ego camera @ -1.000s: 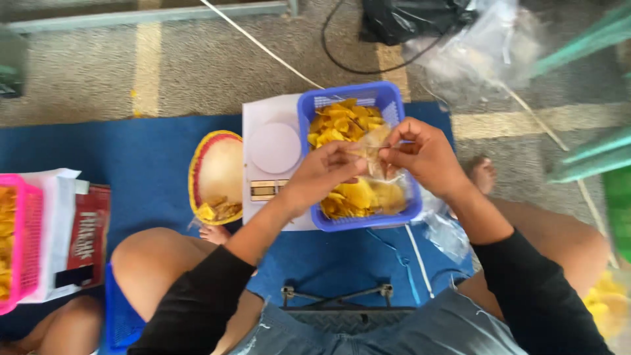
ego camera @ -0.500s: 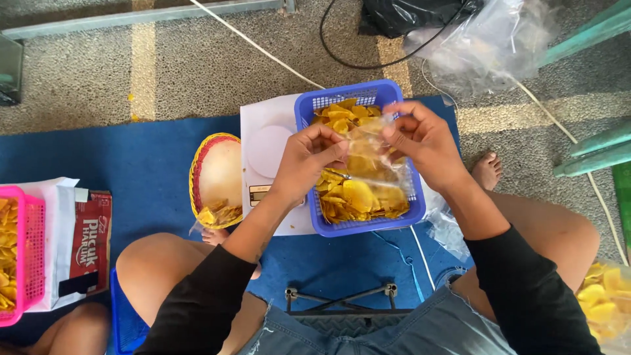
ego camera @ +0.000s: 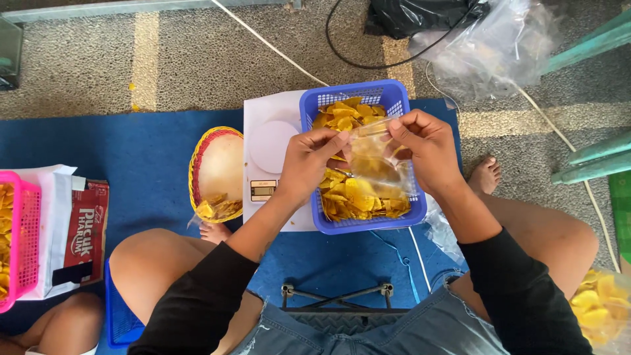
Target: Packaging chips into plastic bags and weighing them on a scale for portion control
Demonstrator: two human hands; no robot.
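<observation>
The clear plastic bag [ego camera: 374, 158] is hanging between the person's two hands, directly over the blue basket [ego camera: 309, 105] of yellow chips [ego camera: 358, 197]. The left hand [ego camera: 309, 164] is pinching one side of the bag's mouth between thumb and fingertips, and the right hand [ego camera: 427, 148] is pinching the opposite side, so both hands are closed on the bag's upper edge and nothing else. The mouth is being stretched sideways from hand to hand, while the bag's long axis is running downward and a little toward the person, its lower end dangling just above the chips (whether it is touching them I cannot tell through the film). Neither hand is nearer than the other; each has its own corner of the bag, and the basket is lying just beneath both wrists.

Just beside the left hand, on its outer side, a white kitchen scale [ego camera: 273, 148] with a round platform is sitting against the basket wall. Further out on that side a woven red-and-yellow tray [ego camera: 220, 164] is leaning with a few chips at its lower end. Well apart from the left hand, a pink basket [ego camera: 26, 243] and a red carton [ego camera: 85, 230] are resting on the blue mat [ego camera: 131, 158]. Beyond the right hand, away from the person, crumpled clear bags [ego camera: 493, 46] are lying on the floor.
</observation>
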